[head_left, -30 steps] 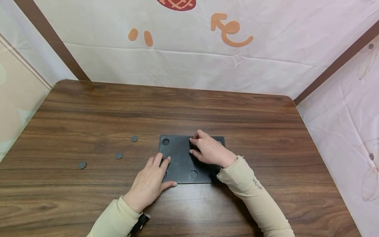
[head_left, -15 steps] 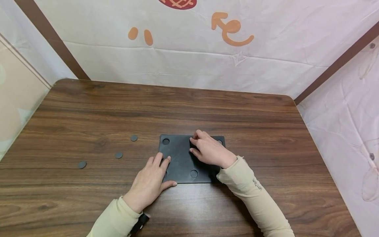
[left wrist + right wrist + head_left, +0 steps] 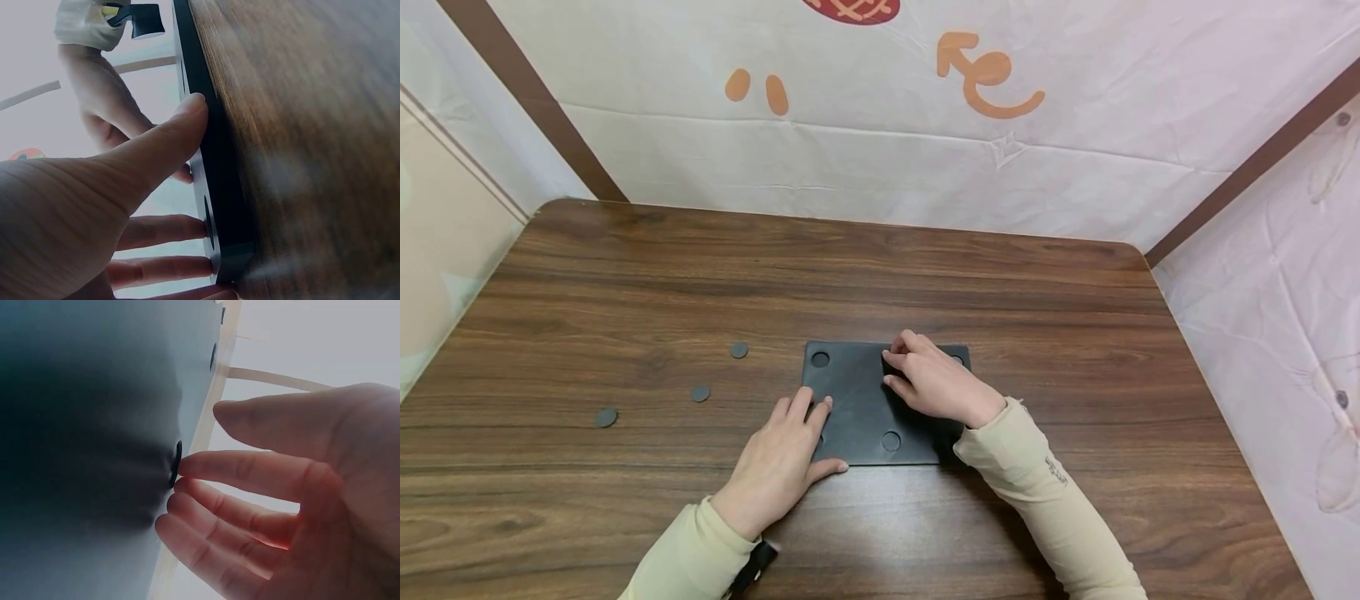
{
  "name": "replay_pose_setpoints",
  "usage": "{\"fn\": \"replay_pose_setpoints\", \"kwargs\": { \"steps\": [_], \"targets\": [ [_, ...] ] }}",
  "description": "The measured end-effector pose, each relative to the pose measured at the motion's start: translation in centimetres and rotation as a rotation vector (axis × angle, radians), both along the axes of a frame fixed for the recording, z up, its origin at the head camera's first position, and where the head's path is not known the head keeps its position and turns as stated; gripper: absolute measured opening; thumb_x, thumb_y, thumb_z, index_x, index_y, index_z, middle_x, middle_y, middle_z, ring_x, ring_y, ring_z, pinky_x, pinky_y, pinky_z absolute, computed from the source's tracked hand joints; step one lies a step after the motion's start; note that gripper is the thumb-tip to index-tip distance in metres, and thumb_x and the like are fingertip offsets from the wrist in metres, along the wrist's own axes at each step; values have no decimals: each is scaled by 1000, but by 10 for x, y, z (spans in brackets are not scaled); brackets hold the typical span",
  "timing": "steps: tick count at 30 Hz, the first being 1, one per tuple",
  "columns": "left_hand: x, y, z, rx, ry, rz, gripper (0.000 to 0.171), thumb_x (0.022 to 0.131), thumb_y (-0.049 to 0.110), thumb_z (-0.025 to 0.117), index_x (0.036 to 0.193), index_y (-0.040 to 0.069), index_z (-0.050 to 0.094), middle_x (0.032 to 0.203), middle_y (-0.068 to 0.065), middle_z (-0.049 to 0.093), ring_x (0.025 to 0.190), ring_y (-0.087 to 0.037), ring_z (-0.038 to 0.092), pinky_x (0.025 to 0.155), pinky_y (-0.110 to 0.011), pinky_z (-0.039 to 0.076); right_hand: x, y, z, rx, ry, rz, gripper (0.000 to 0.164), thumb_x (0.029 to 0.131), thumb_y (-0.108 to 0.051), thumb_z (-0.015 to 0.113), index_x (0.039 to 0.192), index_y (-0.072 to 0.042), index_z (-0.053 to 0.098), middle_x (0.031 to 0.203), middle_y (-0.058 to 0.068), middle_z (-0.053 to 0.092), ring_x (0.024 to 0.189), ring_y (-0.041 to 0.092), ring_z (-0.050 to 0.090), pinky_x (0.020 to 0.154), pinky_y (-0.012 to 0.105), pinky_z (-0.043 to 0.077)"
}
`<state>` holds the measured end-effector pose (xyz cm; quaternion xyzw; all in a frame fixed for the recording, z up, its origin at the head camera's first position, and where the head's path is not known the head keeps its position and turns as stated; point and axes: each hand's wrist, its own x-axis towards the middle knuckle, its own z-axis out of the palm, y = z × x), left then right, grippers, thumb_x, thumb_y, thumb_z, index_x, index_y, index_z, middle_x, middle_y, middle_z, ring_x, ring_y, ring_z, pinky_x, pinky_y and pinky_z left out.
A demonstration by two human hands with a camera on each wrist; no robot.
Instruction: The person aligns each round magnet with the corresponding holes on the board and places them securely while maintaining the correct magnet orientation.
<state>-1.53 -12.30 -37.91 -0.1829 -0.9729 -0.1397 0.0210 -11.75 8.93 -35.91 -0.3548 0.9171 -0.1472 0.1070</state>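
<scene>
Black board [image 3: 861, 417] lies flat, left hand [image 3: 775, 465] and right hand [image 3: 938, 383] touching it.

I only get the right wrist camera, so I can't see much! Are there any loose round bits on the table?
Observer: Yes, three dark discs lie on the table, to the left of the black board.
Operator: Ooh! And where's the other hand?
Observer: The left hand rests on the board's near left corner.
Operator: Is there anything fun behind the table?
Observer: A white sheet hangs there, with orange shapes on it.
</scene>
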Motion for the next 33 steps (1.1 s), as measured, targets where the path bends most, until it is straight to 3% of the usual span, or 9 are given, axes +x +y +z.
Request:
{"fn": "replay_pose_setpoints", "kwargs": {
  "steps": [17,33],
  "targets": [
    [-1,2,4,-14,-4,-1,74,67,44,83,122,-1,62,105,-12,52,83,-24,51,54,-25,46,6,23,-7,-60,-9,-69,43,96,-23,58,134,-3,55,137,13,52,128,26,47,106,41,40],
    [-3,3,4,3,8,-8,73,67,43,84,121,-1,62,103,-13,51,79,-23,47,50,-24,43,27,52,-5,-63,-5,-117,47,93,-31,63,134,-7,56,139,18,49,129,30,47,105,44,39]
  ]
}}
